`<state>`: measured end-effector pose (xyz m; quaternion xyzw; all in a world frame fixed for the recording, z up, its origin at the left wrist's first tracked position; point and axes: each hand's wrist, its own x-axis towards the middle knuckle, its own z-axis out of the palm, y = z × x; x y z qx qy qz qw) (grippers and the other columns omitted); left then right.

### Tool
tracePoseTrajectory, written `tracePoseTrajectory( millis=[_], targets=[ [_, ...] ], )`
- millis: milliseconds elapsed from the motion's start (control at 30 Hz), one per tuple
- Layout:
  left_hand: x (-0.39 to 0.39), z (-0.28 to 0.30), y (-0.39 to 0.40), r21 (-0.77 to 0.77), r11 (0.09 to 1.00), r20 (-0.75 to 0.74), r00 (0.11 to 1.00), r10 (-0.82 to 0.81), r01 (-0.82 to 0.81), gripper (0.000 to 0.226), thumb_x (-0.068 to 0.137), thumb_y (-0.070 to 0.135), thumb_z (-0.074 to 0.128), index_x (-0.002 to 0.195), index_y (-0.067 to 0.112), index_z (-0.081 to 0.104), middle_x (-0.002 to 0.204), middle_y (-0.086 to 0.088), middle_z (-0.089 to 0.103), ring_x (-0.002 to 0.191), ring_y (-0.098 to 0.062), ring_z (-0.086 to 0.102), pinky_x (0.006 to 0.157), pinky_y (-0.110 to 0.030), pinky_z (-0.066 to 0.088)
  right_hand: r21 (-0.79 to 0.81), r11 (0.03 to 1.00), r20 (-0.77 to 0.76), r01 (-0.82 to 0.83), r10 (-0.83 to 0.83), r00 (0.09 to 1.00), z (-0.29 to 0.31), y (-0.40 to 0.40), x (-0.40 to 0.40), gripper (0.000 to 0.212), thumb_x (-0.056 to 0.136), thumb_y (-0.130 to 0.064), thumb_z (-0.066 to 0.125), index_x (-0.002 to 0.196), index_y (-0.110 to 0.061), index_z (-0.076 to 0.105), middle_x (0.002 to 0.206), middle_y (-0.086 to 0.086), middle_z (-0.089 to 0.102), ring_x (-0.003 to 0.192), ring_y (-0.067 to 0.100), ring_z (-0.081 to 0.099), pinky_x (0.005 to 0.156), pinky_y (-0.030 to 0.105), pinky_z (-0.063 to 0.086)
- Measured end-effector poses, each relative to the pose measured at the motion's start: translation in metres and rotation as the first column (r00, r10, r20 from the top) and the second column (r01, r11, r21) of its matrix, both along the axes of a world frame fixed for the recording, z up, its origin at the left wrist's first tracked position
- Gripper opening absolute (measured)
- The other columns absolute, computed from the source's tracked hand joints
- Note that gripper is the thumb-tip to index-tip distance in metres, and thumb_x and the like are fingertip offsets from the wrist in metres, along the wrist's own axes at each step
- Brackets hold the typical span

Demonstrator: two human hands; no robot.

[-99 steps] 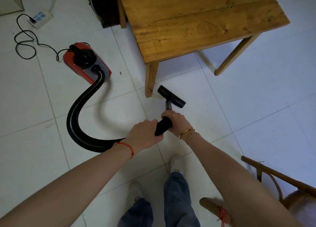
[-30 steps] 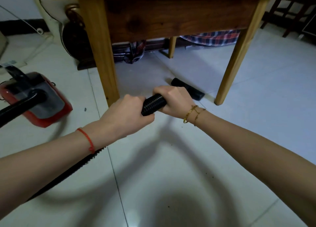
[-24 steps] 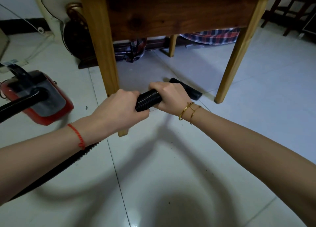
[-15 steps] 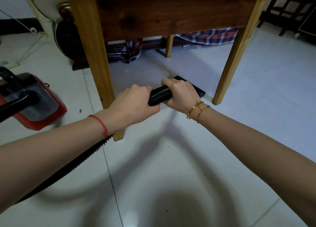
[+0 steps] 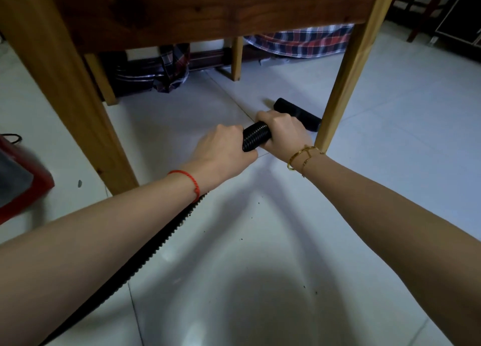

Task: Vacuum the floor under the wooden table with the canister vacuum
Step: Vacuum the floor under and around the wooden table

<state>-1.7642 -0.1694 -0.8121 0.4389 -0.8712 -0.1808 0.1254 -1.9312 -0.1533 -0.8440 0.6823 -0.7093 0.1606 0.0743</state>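
I look low under the wooden table (image 5: 208, 12). Both hands hold the black ribbed vacuum hose (image 5: 256, 138): my left hand (image 5: 221, 155) grips it nearer me, my right hand (image 5: 283, 134) grips it further forward. The black floor nozzle (image 5: 298, 113) lies on the white tiles beyond my right hand, close to the table's front right leg (image 5: 348, 69). The hose trails back under my left forearm (image 5: 145, 257). A corner of the red canister vacuum (image 5: 23, 186) shows at the left edge.
The thick front left table leg (image 5: 67, 90) stands just left of my hands. Two rear legs, dark objects and plaid cloth (image 5: 299, 42) lie behind the table. Dark furniture (image 5: 442, 9) stands at the far right. Small dark specks dot the tiles near me.
I have come lower and closer to the table. The hands and nozzle have pushed forward and to the right, with the nozzle now beside the front right leg. The canister has slid toward the left edge.
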Motion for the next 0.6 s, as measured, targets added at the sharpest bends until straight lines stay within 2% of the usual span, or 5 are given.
tracePoseTrajectory(
  millis=[233,433,600],
  targets=[
    [-0.034,-0.023,-0.026,0.026,0.999,-0.012,1.0,0.026,-0.026,0.02,0.081,0.031,0.059,0.093,0.015,0.058,0.08,-0.004,0.058,0.076,-0.03,0.059,0.061,-0.029,0.042,0.084,0.993,0.01,0.08,-0.081,0.997,-0.016,-0.028,-0.024,0.027,0.08,-0.018,0.065,0.102,-0.005,0.055,0.099,0.016,0.058,0.086,0.038,0.059,0.064,0.037,0.043],
    [-0.064,-0.031,-0.045,0.063,0.998,-0.007,1.0,0.025,-0.025,0.017,0.082,0.031,0.06,0.088,0.018,0.053,0.081,-0.002,0.056,0.074,-0.026,0.054,0.059,-0.028,0.036,0.173,0.977,0.023,0.121,-0.127,0.992,-0.019,-0.047,-0.048,0.028,0.081,-0.016,0.067,0.106,-0.008,0.056,0.107,0.014,0.059,0.094,0.035,0.059,0.079,0.042,0.051],
    [-0.076,-0.034,-0.048,0.059,0.998,0.001,1.0,0.012,-0.012,0.016,0.083,0.031,0.059,0.087,0.018,0.05,0.082,-0.002,0.054,0.074,-0.027,0.051,0.062,-0.028,0.036,0.179,0.975,-0.001,0.133,-0.135,0.991,-0.023,-0.05,-0.06,0.028,0.081,-0.019,0.067,0.106,-0.009,0.056,0.106,0.014,0.058,0.093,0.035,0.059,0.077,0.044,0.052]
  ],
)
